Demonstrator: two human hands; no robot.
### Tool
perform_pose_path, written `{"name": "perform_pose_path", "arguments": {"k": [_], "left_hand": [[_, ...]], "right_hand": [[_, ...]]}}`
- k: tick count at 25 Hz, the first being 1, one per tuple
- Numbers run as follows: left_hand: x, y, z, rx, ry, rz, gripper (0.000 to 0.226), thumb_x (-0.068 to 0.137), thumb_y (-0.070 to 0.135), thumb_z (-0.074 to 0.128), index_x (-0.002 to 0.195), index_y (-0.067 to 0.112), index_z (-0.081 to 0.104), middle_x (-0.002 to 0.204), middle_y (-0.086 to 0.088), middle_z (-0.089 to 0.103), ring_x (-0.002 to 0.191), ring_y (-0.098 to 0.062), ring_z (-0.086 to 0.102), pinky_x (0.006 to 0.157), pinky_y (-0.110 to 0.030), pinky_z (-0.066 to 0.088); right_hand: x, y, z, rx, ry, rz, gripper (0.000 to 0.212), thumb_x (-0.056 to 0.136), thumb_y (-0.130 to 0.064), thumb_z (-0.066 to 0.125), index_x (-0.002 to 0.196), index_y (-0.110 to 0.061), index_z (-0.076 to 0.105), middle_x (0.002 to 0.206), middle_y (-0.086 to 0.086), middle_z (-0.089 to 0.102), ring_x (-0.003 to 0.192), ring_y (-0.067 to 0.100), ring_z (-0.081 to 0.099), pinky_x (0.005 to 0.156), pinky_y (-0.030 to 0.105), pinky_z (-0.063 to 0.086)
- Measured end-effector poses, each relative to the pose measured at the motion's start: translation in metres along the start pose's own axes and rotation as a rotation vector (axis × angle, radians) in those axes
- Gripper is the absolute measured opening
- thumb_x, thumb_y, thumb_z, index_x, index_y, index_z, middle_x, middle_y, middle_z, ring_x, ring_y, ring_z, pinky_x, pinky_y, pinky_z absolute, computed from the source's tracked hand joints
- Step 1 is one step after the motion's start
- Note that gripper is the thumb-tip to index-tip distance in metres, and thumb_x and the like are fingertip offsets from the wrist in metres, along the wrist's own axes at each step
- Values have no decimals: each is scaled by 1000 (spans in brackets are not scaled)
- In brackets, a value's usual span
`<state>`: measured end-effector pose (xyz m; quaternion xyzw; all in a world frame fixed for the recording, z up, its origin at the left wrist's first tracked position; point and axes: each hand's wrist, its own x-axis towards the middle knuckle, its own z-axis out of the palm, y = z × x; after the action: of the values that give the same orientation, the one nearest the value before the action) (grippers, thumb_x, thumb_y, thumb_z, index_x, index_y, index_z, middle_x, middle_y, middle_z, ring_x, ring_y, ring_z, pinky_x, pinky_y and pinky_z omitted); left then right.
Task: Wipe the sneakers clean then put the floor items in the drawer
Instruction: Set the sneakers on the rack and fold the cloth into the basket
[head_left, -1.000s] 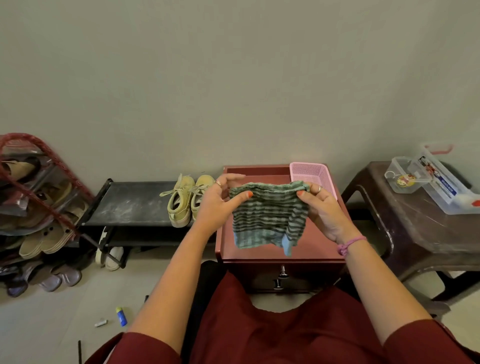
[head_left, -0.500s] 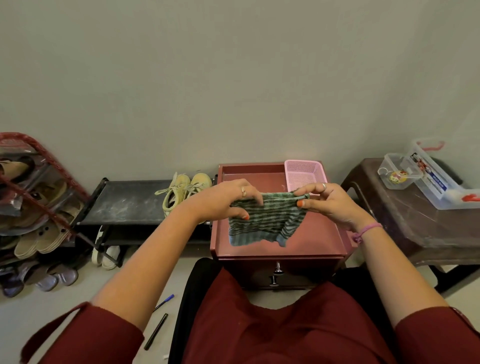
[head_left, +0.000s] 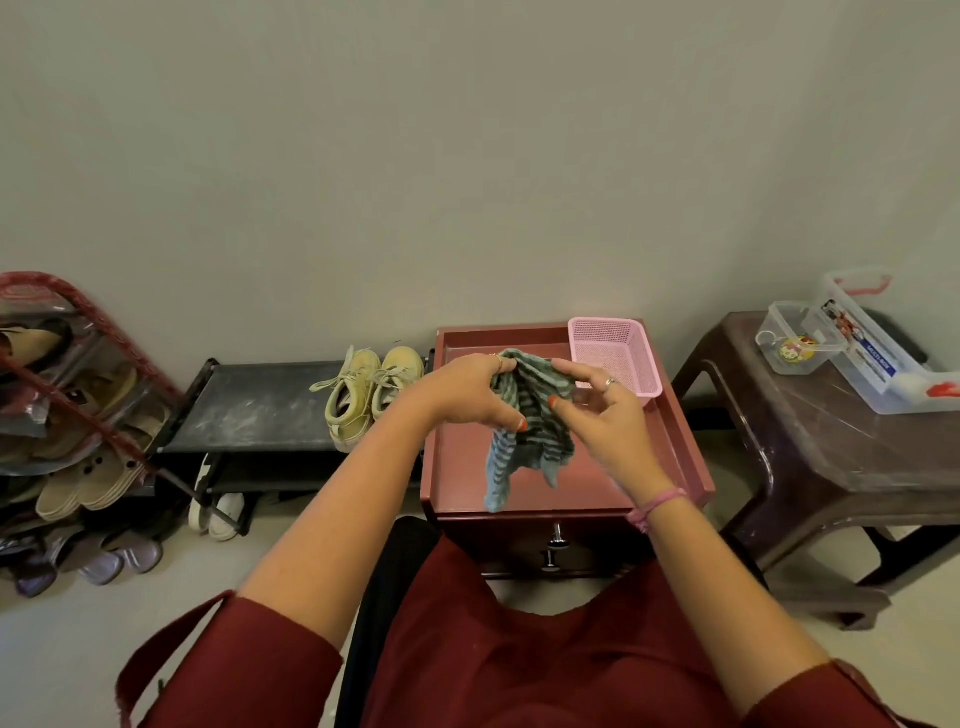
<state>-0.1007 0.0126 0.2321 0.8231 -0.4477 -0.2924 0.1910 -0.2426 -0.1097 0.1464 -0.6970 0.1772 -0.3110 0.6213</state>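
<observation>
Head view: left hand (head_left: 475, 397) and right hand (head_left: 605, 415) each grip striped cloth (head_left: 524, 431), bunching it above red drawer unit (head_left: 566, 483), likely readying wad for wiping; sneakers (head_left: 371, 395) wait on black bench surface (head_left: 254, 408), just left of unit, untouched

Both hands (head_left: 540, 400) raised together, fingers pinching.

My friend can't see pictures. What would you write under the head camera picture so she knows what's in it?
A seated person's left hand and right hand hold a bunched green striped cloth above a small red cabinet with a pink basket on it. Yellowish sneakers sit on a black bench to the left.
</observation>
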Motion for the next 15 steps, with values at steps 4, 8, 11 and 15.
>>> {"name": "perform_pose_path", "arguments": {"k": [4, 8, 11, 15], "left_hand": [[4, 16, 4, -67, 75, -47, 82, 77, 19, 77, 148, 11, 35, 137, -5, 53, 114, -17, 56, 92, -27, 48], [3, 20, 5, -306, 71, -93, 46, 75, 7, 75, 117, 8, 57, 109, -11, 67, 97, -21, 66, 89, -36, 57], [6, 23, 5, -437, 52, -117, 30, 75, 3, 73, 101, 4, 60, 103, -15, 69, 95, -24, 69, 87, -38, 58], [2, 41, -5, -769, -27, -153, 8, 88, 2, 60, 95, -1, 59, 107, -19, 66, 96, -23, 68, 86, -28, 58]], "right_hand": [[-6, -9, 21, 223, 66, 66, 55, 82, 16, 59, 127, -14, 49, 111, 4, 65, 95, 10, 67, 83, 22, 53], [-4, -10, 25, 208, -3, 75, 36, 84, 16, 56, 110, -8, 64, 125, 9, 62, 108, 10, 64, 87, 22, 50], [-7, -7, 18, 249, -91, 91, 36, 86, 7, 58, 114, -15, 64, 127, 6, 62, 116, 14, 60, 94, 27, 48], [-7, 0, 14, 167, -182, 134, 59, 86, 6, 61, 131, -29, 47, 123, -3, 62, 112, 12, 60, 92, 26, 50]]}}
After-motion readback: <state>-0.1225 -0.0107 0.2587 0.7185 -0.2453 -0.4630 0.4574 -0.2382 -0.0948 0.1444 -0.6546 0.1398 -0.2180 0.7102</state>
